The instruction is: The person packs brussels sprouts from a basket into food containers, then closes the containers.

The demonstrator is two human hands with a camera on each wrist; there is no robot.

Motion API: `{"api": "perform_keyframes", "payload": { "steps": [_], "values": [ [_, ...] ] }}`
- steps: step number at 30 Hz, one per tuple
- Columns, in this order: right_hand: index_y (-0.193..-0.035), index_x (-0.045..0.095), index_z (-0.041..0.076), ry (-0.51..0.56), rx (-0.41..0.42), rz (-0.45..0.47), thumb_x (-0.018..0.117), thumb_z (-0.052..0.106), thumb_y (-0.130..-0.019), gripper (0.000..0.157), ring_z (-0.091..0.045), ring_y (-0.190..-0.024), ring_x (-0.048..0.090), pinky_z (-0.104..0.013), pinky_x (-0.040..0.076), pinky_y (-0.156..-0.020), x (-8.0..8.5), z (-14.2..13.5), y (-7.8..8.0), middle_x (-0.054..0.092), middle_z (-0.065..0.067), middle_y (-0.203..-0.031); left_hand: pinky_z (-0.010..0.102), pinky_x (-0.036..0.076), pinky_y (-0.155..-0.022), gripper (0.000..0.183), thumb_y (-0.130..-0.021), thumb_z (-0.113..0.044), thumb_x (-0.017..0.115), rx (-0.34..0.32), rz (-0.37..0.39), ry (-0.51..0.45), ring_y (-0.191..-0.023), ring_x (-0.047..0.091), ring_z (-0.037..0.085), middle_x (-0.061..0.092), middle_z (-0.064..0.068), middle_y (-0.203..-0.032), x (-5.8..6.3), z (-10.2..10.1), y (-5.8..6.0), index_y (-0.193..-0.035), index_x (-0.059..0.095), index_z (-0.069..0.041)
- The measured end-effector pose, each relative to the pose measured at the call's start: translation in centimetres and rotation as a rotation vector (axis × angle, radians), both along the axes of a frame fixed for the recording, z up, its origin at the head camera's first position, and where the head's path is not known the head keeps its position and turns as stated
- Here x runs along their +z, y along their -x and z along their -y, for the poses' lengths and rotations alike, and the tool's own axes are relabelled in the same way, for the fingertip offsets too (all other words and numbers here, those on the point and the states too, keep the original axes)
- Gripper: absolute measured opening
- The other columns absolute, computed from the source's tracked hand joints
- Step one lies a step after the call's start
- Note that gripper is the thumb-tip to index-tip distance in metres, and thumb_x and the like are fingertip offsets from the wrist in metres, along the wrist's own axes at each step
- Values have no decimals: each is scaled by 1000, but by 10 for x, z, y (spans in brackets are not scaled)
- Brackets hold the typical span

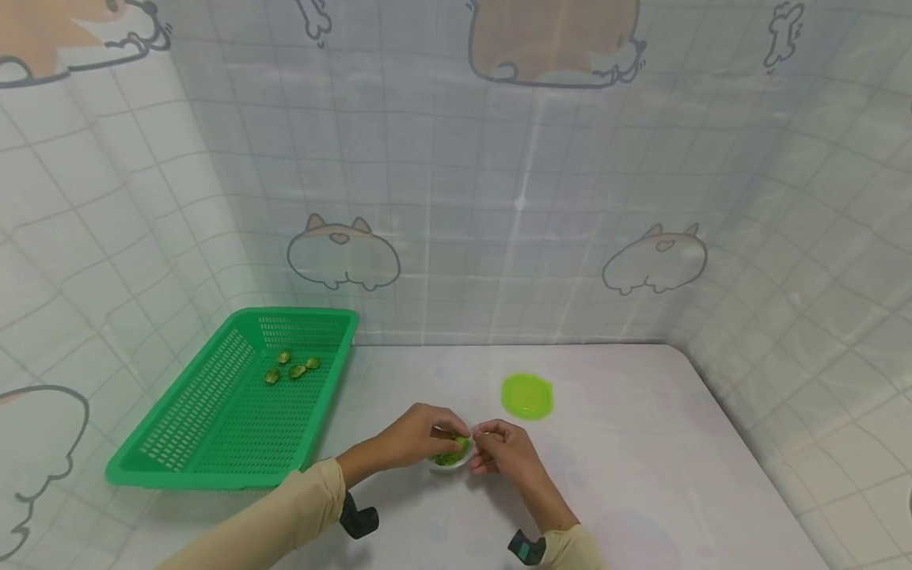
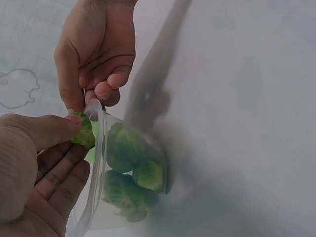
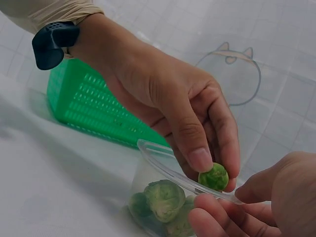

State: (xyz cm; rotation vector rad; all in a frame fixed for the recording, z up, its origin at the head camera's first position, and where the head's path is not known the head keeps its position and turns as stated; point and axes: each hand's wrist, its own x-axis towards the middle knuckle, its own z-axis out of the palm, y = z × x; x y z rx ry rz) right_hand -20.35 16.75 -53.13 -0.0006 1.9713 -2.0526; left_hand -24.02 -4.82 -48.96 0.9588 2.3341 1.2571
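Observation:
My left hand pinches a Brussels sprout between thumb and fingers, right at the mouth of a clear plastic tub. Inside the tub lie several more Brussels sprouts, seen through its wall in both wrist views. On the tub's other side, my right hand pinches the rim between thumb and fingers. The left wrist view shows the tub sideways, with the left thumb across the held sprout. In the head view, the hands partly cover the tub.
To the left stands a green perforated basket with several Brussels sprouts on its floor. A lime-green lid lies on the white table beyond the right hand. Tile-patterned sheeting encloses the table's back and sides.

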Motion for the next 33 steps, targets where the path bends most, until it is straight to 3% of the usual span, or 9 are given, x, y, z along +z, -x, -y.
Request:
{"api": "perform_keyframes", "payload": {
  "steps": [6, 16, 24, 33],
  "values": [
    [-119, 61, -6, -7, -6, -1, 63, 19, -101, 31, -18, -67, 70, -34, 62, -63, -1, -1, 1, 68, -8, -82, 41, 56, -95, 19, -93, -10, 73, -8, -11, 2, -105, 68, 14, 75, 0, -109, -2, 0, 1, -112, 75, -6],
    [-122, 60, -9, -11, 2, 6, 62, 20, -101, 36, -17, -67, 71, -34, 62, -64, -1, -1, 2, 69, -5, -81, 27, 56, -92, 18, -92, -14, 76, -15, -61, 59, -101, 67, 4, 74, -12, -104, -10, -3, -1, -110, 76, -13],
    [-122, 60, -8, -12, 11, 0, 62, 20, -101, 35, -17, -67, 71, -33, 62, -63, 0, 0, 2, 69, -5, -80, 30, 57, -89, 19, -91, -15, 77, -13, -100, 88, -99, 67, 4, 74, -12, -103, -7, -3, -2, -110, 76, -14],
    [-122, 59, -9, -13, 7, -5, 63, 20, -101, 36, -17, -67, 71, -33, 62, -64, 1, 0, 1, 68, -5, -80, 28, 57, -85, 19, -90, -12, 77, -11, -93, 80, -97, 69, 7, 75, -9, -103, -6, -4, -3, -110, 76, -11]
  ]
}}
